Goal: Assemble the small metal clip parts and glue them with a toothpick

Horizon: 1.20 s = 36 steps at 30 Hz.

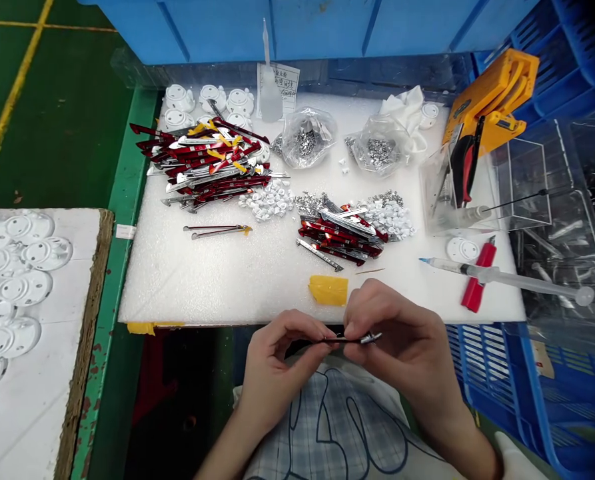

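My left hand (290,363) pinches the left end of a thin dark strip with a silvery tip (370,339), near the front edge of the foam board (202,287). The fingers of my right hand (402,337) are closed on the same strip, towards its silvery end. Just beyond my hands lie a piece of yellow tape (328,291) and a pile of red and silver strips (342,233). A larger pile of such strips (212,160) is at the back left, with two separate strips (217,231) in front of it.
Two plastic bags of small metal parts (307,137) stand behind small white pieces (267,200). At right are a syringe (527,277), a red-handled tool (478,277), a clear box (497,180) and an orange holder (497,100). White round parts (24,287) cover a board at left.
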Each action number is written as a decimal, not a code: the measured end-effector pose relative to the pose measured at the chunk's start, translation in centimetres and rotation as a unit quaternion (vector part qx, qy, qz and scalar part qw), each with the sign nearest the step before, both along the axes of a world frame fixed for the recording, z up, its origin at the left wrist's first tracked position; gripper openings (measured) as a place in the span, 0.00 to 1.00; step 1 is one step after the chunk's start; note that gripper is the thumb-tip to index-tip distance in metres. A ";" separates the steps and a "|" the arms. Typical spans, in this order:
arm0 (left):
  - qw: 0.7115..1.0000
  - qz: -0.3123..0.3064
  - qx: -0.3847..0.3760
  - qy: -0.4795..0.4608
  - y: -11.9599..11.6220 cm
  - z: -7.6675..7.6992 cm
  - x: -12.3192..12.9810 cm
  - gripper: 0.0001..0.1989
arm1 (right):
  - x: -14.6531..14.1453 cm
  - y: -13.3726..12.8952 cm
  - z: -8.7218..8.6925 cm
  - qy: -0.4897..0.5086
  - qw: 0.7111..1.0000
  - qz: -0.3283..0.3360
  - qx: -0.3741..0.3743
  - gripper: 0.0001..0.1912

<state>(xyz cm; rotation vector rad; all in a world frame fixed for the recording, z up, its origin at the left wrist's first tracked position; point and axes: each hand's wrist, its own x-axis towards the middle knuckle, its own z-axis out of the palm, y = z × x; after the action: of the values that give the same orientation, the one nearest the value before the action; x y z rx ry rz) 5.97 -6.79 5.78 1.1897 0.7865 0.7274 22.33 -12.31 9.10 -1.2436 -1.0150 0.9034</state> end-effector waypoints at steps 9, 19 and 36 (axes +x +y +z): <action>0.999 0.004 -0.030 -0.019 -0.1 -0.1 -0.2 0.10 | 0.0 -0.2 -0.3 0.010 1.000 -0.004 -0.011 0.04; 0.999 -0.001 -0.028 -0.028 -0.1 0.0 -0.2 0.14 | 0.0 -0.1 -0.7 0.020 1.000 -0.003 -0.010 0.06; 0.953 -0.013 0.291 0.086 4.2 0.5 -1.0 0.08 | 0.9 0.4 -2.9 -0.221 0.970 -0.079 0.065 0.07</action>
<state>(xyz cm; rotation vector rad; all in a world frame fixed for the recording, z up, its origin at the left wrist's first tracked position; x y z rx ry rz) 5.00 -2.62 6.25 1.8130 0.7167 0.8729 23.19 -11.92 6.21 -1.4240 -1.2798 0.4344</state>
